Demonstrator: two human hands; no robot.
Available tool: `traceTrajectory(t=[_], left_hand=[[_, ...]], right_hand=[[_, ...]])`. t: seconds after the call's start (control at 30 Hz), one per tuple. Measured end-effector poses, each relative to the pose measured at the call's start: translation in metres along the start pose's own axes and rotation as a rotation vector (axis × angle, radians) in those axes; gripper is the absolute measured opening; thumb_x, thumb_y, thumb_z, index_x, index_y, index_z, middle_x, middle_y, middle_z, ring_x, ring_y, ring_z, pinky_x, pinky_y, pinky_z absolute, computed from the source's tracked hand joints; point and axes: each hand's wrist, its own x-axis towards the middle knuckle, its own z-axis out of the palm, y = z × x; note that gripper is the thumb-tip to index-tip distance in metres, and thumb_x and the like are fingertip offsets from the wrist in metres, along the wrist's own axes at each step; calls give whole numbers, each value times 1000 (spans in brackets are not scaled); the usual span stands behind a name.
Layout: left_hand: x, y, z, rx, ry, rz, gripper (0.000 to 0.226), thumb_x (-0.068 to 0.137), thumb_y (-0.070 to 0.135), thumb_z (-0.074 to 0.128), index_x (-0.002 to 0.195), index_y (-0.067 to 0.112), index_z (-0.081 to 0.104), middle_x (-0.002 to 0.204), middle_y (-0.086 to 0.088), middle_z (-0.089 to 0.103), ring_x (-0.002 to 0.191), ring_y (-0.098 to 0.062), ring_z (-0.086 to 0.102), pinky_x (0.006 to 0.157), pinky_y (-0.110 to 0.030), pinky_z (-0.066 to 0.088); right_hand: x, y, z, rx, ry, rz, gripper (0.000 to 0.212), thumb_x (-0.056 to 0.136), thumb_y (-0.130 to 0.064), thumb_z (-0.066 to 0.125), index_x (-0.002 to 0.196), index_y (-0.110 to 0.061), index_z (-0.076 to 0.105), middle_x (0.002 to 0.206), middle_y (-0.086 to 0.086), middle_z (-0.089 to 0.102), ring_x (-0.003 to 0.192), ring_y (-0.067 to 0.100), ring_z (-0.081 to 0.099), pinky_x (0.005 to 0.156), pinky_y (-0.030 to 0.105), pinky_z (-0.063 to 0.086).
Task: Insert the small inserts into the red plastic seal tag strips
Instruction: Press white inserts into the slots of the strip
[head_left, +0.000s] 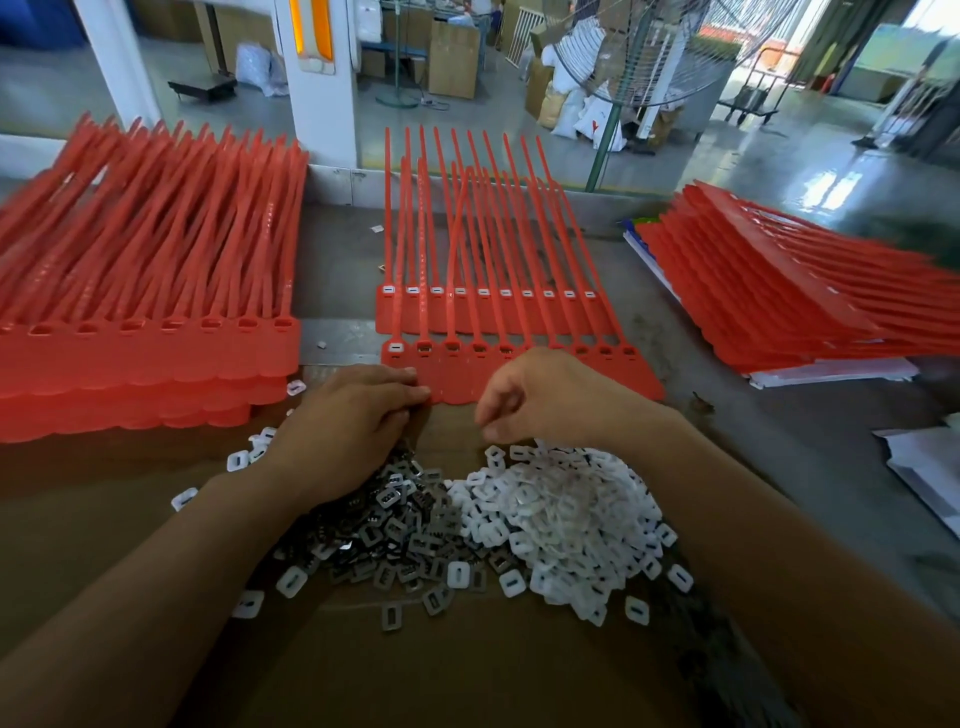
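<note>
Two sheets of joined red seal tag strips lie ahead of me. The far sheet (467, 318) has white inserts in all its head sockets. On the near sheet (462, 375) only the leftmost socket shows one. My left hand (348, 415) lies palm down on the pile of grey metal inserts (395, 535), its fingertips touching the near sheet's lower left edge. My right hand (545, 400) hovers over the pile of white plastic inserts (571, 514), fingers curled down. Its thumb and forefinger tips are close together, and I cannot see whether anything is between them.
A tall stack of red strip sheets (145, 364) stands at the left, and another stack (753, 291) fans out at the right. The piles lie on brown cardboard (467, 675). White papers (924, 467) sit at the right edge. A fan stand (605, 140) rises beyond the table.
</note>
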Motion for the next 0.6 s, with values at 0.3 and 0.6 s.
traceTrajectory(t=[0.3,0.6], left_hand=[[1,0,1,-3,0,-11,34,91,17,46,124,22,55,137,4,47,128,-14,38,109,-35,27],[1,-2,2,5,3,-2,35,91,18,46,124,23,55,136,5,47,127,-13,38,108,-34,28]], right_hand=[[1,4,5,23,-79,27,28,77,-8,70,66,-33,63,69,-16,63,69,1,62,69,20,55],[3,7,5,69,60,0,11,88,-20,59,78,-25,57,76,-9,64,69,-1,61,63,14,48]])
